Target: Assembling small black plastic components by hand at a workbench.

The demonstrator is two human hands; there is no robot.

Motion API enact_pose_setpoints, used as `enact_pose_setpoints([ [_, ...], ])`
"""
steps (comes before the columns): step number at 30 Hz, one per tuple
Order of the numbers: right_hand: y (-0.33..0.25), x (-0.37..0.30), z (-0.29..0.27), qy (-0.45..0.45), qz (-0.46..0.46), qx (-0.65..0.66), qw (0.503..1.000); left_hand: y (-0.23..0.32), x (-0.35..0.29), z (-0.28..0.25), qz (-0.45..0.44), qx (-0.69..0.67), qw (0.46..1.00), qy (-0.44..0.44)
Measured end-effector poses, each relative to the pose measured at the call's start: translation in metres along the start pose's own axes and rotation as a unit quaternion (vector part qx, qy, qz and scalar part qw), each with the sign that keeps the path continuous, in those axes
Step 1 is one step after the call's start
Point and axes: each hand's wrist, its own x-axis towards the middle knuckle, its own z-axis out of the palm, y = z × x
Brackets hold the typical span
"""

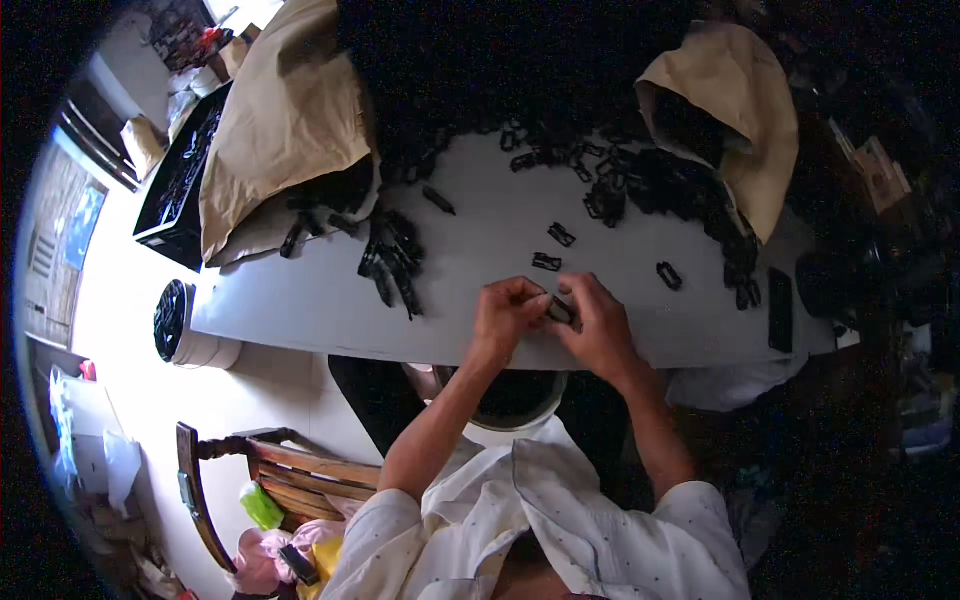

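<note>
Over the near part of the grey table [470, 220], both hands meet at a small black plastic piece [560, 311]. My left hand [508, 318] pinches it from one side, and the fingers of my right hand [600, 325] close on it from the other. Just beyond my fingers lie two frame-like black plastic pieces [546, 261], apart from each other. Another such piece [669, 275] rests to the right of my right hand. Longer black plastic pieces [393, 262] are heaped at the left, and a large pile of frame-like ones [650, 180] spreads at the far right.
Brown paper bags stand at the left [285, 150] and right [765, 120], mouths toward the table. A flat black slab [780, 310] lies near the right edge. Left of the table are a black crate [165, 235], a white bucket [205, 345] and a wooden chair [310, 475]. A round tub [515, 415] sits below the front edge.
</note>
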Motion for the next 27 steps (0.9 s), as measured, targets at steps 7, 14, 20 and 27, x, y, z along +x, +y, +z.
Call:
enact_pose_setpoints([
  [7,0.02,0.029,0.013,0.037,-0.022,-0.04,0.998,0.01,0.032,-0.038,0.163,0.261,0.944,0.121],
  [14,0.037,0.043,0.019,0.05,-0.015,-0.106,0.993,0.046,0.096,-0.112,0.375,0.577,0.707,0.164],
  [20,0.051,0.048,0.037,0.015,-0.035,-0.179,0.983,0.034,0.127,-0.128,0.165,0.717,0.673,0.078],
  [27,0.053,0.037,0.033,0.028,-0.01,-0.17,0.985,0.022,0.077,-0.094,0.211,0.273,0.936,0.071],
])
